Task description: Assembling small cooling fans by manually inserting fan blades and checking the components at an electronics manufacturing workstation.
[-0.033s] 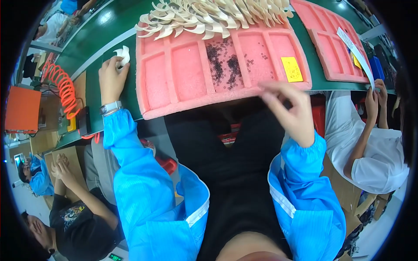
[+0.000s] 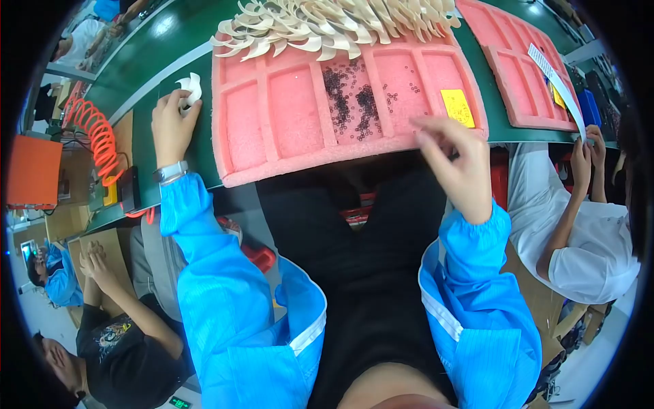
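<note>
My left hand point(image 2: 176, 126) rests on the green table left of the pink foam tray, its fingers closed around a small white piece with curved blades point(image 2: 191, 90). My fingers partly cover that piece. Over the front right edge of the pink tray point(image 2: 320, 155) hovers my right hand point(image 2: 460, 163), thumb and forefinger stretched out with a small gap between them. Nothing shows in that gap. Many small black rings point(image 2: 365, 102) lie scattered in the tray's middle compartments. A heap of cream-coloured curved blades point(image 2: 327, 31) covers the tray's far side.
A yellow note point(image 2: 457, 108) lies in the tray's right compartment. A second pink tray point(image 2: 524, 75) stands further right, where a co-worker's hands point(image 2: 587, 153) hold a white strip point(image 2: 555, 78). Left are a coiled orange hose point(image 2: 95, 140) and an orange box point(image 2: 33, 172). Another person sits at lower left.
My right hand has shifted slightly away from me and to the right. My left hand stays at the white piece, almost unmoved.
</note>
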